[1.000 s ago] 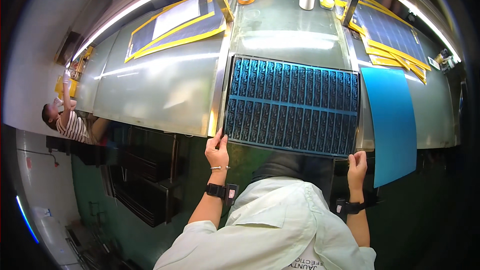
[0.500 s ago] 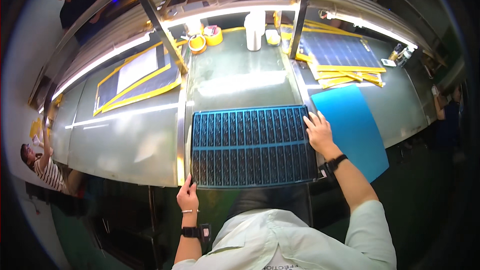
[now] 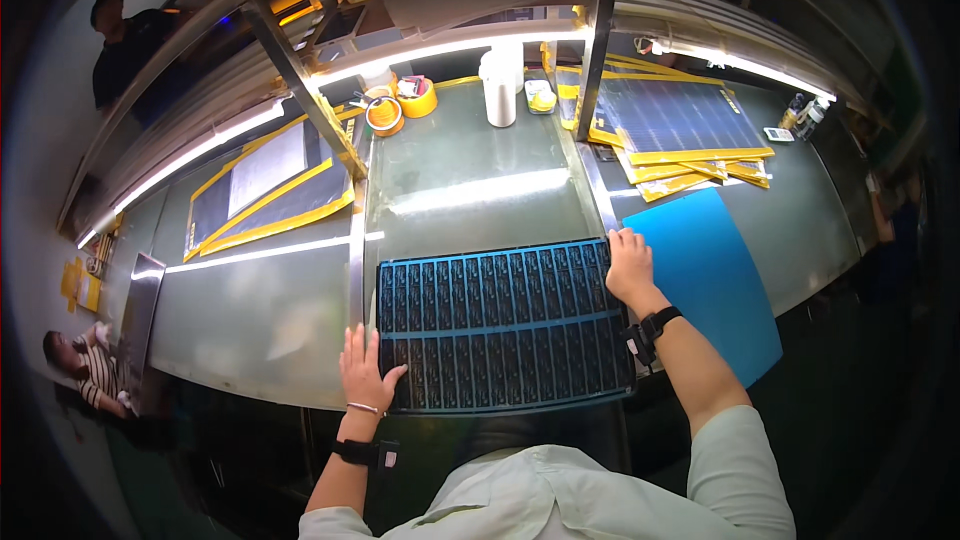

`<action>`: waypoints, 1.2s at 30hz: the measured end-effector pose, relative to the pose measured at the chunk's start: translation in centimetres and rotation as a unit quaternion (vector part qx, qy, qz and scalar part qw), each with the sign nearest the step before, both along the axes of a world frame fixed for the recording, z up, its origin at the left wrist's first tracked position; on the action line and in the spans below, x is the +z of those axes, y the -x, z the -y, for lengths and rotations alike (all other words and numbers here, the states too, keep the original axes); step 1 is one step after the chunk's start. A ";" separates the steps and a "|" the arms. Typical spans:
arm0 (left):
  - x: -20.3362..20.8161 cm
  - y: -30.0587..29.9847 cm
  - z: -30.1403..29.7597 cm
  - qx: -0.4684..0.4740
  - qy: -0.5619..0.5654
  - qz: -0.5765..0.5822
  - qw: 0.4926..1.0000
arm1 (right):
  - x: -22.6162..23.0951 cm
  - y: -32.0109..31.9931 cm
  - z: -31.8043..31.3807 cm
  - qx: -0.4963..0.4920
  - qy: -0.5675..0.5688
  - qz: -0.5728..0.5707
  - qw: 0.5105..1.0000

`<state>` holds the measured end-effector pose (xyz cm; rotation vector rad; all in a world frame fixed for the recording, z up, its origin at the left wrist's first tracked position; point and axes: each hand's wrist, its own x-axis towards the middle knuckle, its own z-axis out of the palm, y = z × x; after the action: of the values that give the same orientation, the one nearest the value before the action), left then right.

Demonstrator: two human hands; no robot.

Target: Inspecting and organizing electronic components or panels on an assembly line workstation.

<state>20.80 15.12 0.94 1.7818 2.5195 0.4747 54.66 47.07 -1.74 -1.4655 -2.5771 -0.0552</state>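
Note:
A flat rectangular panel (image 3: 500, 333), dark with blue grid lines and two rows of narrow patterned cells, lies at the table's front edge in front of me. Its near edge reaches to the table's rim close to my body. At its left side my left hand (image 3: 365, 375) is open, fingers spread on the tabletop and thumb reaching toward the panel's edge. My right hand (image 3: 630, 268) is closed at the upper right corner, its fingers bent over the panel's side; its thumb is hidden. Beside that hand lies a plain blue sheet (image 3: 715, 280).
Yellow-edged dark sheets lie in a stack (image 3: 680, 125) at right and a smaller pile (image 3: 270, 185) at left. Tape rolls (image 3: 384, 115) and a white bottle (image 3: 499, 90) stand behind. Metal posts (image 3: 600, 40) carry a lit shelf. A co-worker (image 3: 90, 370) handles a panel at far left.
My left hand has left the panel's near left corner, moved farther up its left side and spread its fingers. My right hand's fingers have drawn in. The view has shifted slightly.

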 end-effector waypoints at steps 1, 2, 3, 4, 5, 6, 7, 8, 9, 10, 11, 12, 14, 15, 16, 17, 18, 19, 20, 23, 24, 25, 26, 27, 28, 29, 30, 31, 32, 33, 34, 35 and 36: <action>0.1 -0.2 -0.9 0.027 -0.021 -0.006 0.999 | -0.7 -0.7 -1.2 -0.045 0.021 -0.079 0.996; 0.3 -0.5 -1.5 0.055 -0.042 -0.011 0.998 | -1.4 -1.5 -2.2 -0.088 0.041 -0.157 0.983; 0.6 -1.1 -1.5 0.068 -0.051 0.001 0.996 | -1.7 -2.2 -2.8 -0.112 0.075 -0.243 0.961; 0.6 -1.5 -0.4 0.063 -0.047 0.003 0.997 | -1.5 -2.5 -3.0 -0.118 0.077 -0.240 0.960; 0.2 -1.8 1.1 0.109 -0.058 -0.003 0.992 | -1.2 -2.5 -3.5 -0.098 0.121 -0.268 0.951; 0.0 -2.1 2.8 0.158 -0.071 -0.012 0.985 | -0.7 -2.2 -3.9 -0.075 0.164 -0.298 0.937; -0.6 -2.6 3.8 0.153 -0.066 -0.008 0.986 | -0.6 -2.0 -4.1 -0.048 0.143 -0.271 0.951; -1.2 -3.2 4.8 0.204 -0.037 -0.005 0.978 | -0.4 -1.9 -4.3 -0.055 0.145 -0.267 0.951; -1.5 -3.5 5.7 0.258 -0.010 -0.006 0.966 | 0.2 -1.4 -4.4 -0.049 0.162 -0.233 0.958; -2.0 -3.5 6.2 0.256 -0.008 -0.006 0.967 | 0.7 -1.2 -4.7 -0.043 0.178 -0.198 0.963; -2.8 -3.4 6.5 0.273 -0.017 0.042 0.961 | 0.4 -1.1 -5.3 -0.042 0.194 -0.208 0.958; -3.2 -3.4 6.6 0.288 -0.027 0.089 0.953 | 0.2 -1.1 -5.6 -0.044 0.193 -0.207 0.958; -3.7 -3.6 6.8 0.278 -0.020 0.081 0.957 | -0.1 -1.4 -6.0 -0.041 0.183 -0.210 0.959; -3.9 -3.6 6.9 0.272 -0.012 0.070 0.960 | -0.1 -1.2 -5.5 -0.052 0.219 -0.249 0.942; -4.0 -3.5 6.9 0.271 -0.013 0.071 0.960 | 0.0 -1.1 -5.0 -0.053 0.218 -0.248 0.942; -4.1 -3.3 6.9 0.247 -0.010 0.041 0.968 | 0.1 -1.2 -4.4 -0.063 0.228 -0.278 0.931; -4.0 -3.3 7.0 0.223 -0.005 0.013 0.975 | 0.1 -1.4 -3.6 -0.072 0.238 -0.306 0.919; -4.0 -3.4 6.9 0.222 -0.005 0.015 0.975 | 0.2 -1.8 -2.9 -0.054 0.241 -0.309 0.918; -3.9 -3.3 6.7 0.206 -0.002 0.018 0.978 | 0.4 -2.1 -2.2 -0.055 0.241 -0.306 0.919; -4.0 -2.8 6.9 0.188 0.000 0.020 0.982 | 3.9 -1.0 -0.1 -0.003 0.138 -0.424 0.895; -4.0 -2.7 7.1 0.181 0.002 0.019 0.983 | 4.8 -0.9 0.3 -0.004 0.140 -0.422 0.896; -4.0 -2.8 7.2 0.182 0.004 0.020 0.983 | 5.4 -0.7 0.6 0.005 0.127 -0.419 0.899; -3.8 -2.9 7.3 0.184 0.007 0.022 0.983 | 5.6 -0.5 0.8 0.014 0.115 -0.416 0.902; -3.7 -3.0 6.8 0.181 0.004 0.027 0.983 | 4.5 -1.5 0.6 0.000 0.120 -0.392 0.912; -3.7 -3.0 6.7 0.178 0.003 0.029 0.984 | 3.3 -2.2 0.4 -0.035 0.185 -0.377 0.907; -3.6 -3.0 6.6 0.177 0.005 0.032 0.984 | 2.3 -3.0 0.5 -0.025 0.182 -0.347 0.920; -3.6 -3.0 6.7 0.178 0.009 0.033 0.983 | 1.8 -3.2 0.8 -0.012 0.182 -0.316 0.931; -3.6 -3.1 6.6 0.179 0.009 0.034 0.983 | 1.4 -3.4 1.0 -0.011 0.181 -0.315 0.932; -3.5 -3.2 6.5 0.180 0.008 0.040 0.983 | 1.0 -3.6 1.1 -0.023 0.189 -0.318 0.929; -3.5 -3.2 6.4 0.181 0.008 0.044 0.982 | 0.9 -3.6 1.2 -0.036 0.198 -0.322 0.925; -3.4 -3.2 6.4 0.180 0.008 0.044 0.983 | 0.8 -3.6 1.2 -0.036 0.197 -0.322 0.925; -3.4 -3.1 6.4 0.180 0.007 0.046 0.983 | 0.7 -3.6 1.1 -0.029 0.186 -0.294 0.937; -3.4 -3.2 6.5 0.180 0.008 0.047 0.982 | 0.8 -3.4 1.2 -0.022 0.176 -0.265 0.948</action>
<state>23.96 8.66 -2.42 1.2614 2.7727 0.5314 58.11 45.84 -0.93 -1.3959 -2.1768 0.7253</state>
